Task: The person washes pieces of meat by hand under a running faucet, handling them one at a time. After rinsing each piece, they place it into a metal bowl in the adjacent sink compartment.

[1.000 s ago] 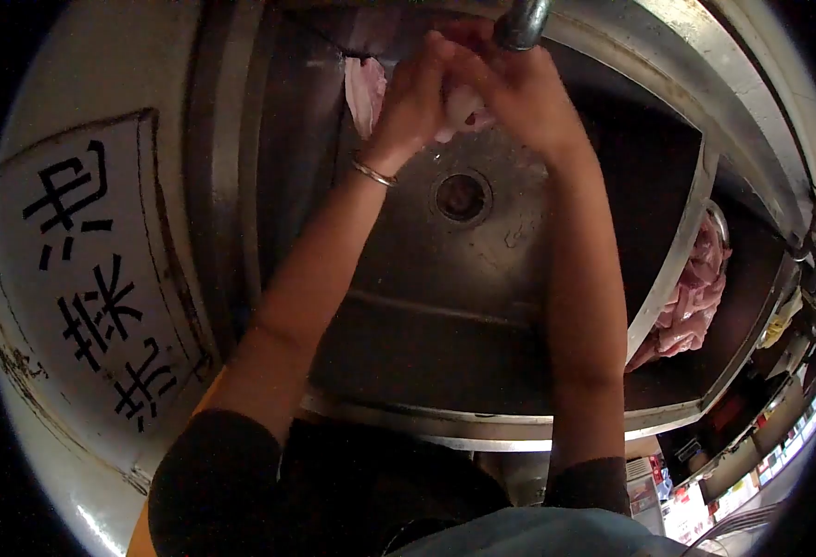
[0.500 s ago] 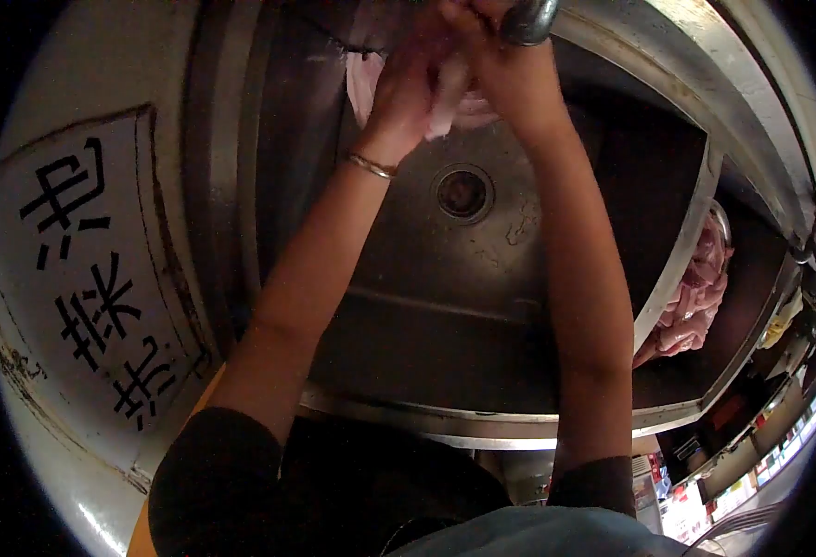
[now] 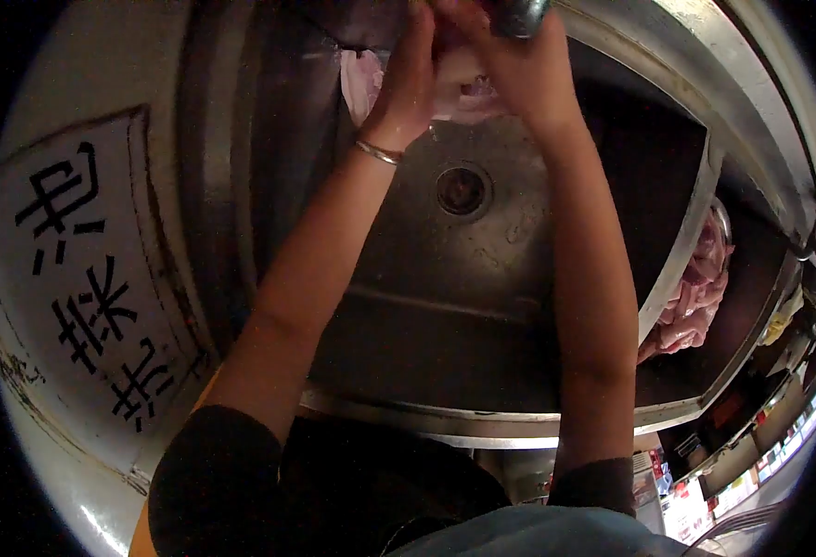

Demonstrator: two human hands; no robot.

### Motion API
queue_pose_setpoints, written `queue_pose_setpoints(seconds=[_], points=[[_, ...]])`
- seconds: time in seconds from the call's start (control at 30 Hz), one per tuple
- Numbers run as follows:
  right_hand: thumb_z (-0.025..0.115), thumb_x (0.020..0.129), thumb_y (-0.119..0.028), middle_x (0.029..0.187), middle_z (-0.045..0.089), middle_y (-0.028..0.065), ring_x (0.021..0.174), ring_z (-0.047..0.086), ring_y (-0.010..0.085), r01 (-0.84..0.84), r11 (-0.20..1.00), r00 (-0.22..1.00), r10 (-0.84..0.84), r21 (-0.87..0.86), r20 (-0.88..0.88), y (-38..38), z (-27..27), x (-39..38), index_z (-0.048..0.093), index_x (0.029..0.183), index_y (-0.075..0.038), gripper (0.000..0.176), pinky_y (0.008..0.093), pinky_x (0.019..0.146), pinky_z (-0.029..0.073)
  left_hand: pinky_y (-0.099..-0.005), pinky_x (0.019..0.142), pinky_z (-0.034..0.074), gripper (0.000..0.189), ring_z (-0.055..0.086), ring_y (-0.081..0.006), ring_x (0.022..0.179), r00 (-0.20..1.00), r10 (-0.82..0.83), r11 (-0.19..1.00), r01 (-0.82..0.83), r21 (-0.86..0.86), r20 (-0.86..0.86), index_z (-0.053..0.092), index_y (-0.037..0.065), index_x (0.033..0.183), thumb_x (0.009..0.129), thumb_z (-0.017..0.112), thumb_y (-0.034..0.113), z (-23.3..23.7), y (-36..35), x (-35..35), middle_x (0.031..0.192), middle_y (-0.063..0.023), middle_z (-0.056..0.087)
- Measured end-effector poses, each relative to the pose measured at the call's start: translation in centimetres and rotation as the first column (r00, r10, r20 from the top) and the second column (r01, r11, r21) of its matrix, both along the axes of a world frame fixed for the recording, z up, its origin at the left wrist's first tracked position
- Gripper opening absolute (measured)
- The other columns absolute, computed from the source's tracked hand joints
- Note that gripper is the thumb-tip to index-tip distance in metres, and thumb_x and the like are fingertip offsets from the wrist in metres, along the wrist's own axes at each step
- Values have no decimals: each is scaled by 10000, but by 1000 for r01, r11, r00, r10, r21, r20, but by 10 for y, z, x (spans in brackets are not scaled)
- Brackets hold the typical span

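Both my hands reach over the far end of a metal sink (image 3: 408, 251), at the top edge of the view. My left hand (image 3: 411, 88), with a bracelet at the wrist, points upward and its fingertips are cut off. Opposite it, my right hand (image 3: 530, 79) is beside the dark faucet end (image 3: 521, 17), its blurred fingers reaching toward the left hand. Whether either hand holds anything is hidden. Pale pink raw meat (image 3: 468, 104) lies beneath and between the hands. Another flap of raw meat (image 3: 359, 84) shows left of my left hand.
A round drain (image 3: 463, 191) sits in the sink floor. To the right, beyond the sink divider (image 3: 681, 251), a bowl holds more raw meat (image 3: 695, 297). A sign (image 3: 88, 278) with black characters is on the left wall. The sink's front rim (image 3: 482, 429) runs near my body.
My hands have moved slightly apart and up. A pale strip that hung between them is no longer seen there, and more of the meat below shows.
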State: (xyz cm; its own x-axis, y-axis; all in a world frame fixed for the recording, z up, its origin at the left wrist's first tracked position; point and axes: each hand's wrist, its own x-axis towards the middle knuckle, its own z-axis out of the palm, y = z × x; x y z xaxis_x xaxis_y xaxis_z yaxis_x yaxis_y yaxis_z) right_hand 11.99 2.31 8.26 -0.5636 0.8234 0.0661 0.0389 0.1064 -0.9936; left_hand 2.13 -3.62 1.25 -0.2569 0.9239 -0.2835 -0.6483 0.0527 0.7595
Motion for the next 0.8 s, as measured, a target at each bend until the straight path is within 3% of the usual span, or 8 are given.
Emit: queue_pose_setpoints(seconds=[0.1,0.27,0.4,0.47,0.53,0.6,0.67,0.8], points=[[593,787,-181,752,597,87,689,557,151,-6,974,992,34,-225,121,3,7,-10,566,849,26,218,297,615,452,-237,737,428,521,513,-101,909,970,58,964,8,266,-237,518,53,1030,820,449,524,5,-10,4,991,-15,550],[591,787,-184,719,575,44,671,530,113,-82,986,994,91,-148,53,3,7,-14,571,831,12,202,271,590,426,-234,799,408,573,479,-99,968,805,-340,936,342,-87,-487,490,51,1086,611,768,209,27,-12,-8,1066,-13,515],[560,820,-175,696,548,12,638,498,94,92,976,996,-92,-200,11,3,12,-4,568,768,-22,162,253,561,395,-238,803,407,585,480,-101,964,767,-332,941,309,-138,-549,498,43,1076,574,781,144,23,-10,0,1043,-14,524],[540,836,-198,667,496,-12,618,452,82,250,963,945,-265,-97,-192,16,-39,9,538,729,-47,185,247,556,386,-312,737,466,340,561,-151,777,608,31,955,216,203,-793,526,19,1008,745,637,204,-5,-6,5,861,-42,600],[519,851,-232,641,444,-21,614,413,71,360,930,932,-355,-77,72,15,-14,31,501,705,-48,236,240,552,375,-317,743,458,306,560,-156,766,631,-23,952,250,175,-775,532,24,996,757,624,193,-25,-8,-2,871,-52,603],[536,840,-247,761,586,55,681,544,114,483,801,822,-554,-355,-133,17,-22,53,561,812,-12,238,246,602,435,-322,750,450,272,559,-161,756,652,-80,947,285,146,-754,537,30,983,769,612,181,-37,-13,-11,881,-63,605],[456,871,-297,725,577,95,641,539,174,579,749,769,-633,-321,-90,12,1,73,552,805,-3,316,295,612,439,-288,746,437,228,544,-193,874,433,-464,886,211,-414,-773,561,7,958,784,586,151,-41,-17,-21,919,-108,571],[433,865,-328,831,576,162,785,556,248,543,741,739,-645,-396,-194,-1,16,158,507,902,5,343,394,751,450,-328,779,440,304,550,-275,876,357,-523,843,83,-531,-774,507,66,1043,781,582,200,-81,-25,-20,917,-118,564]])
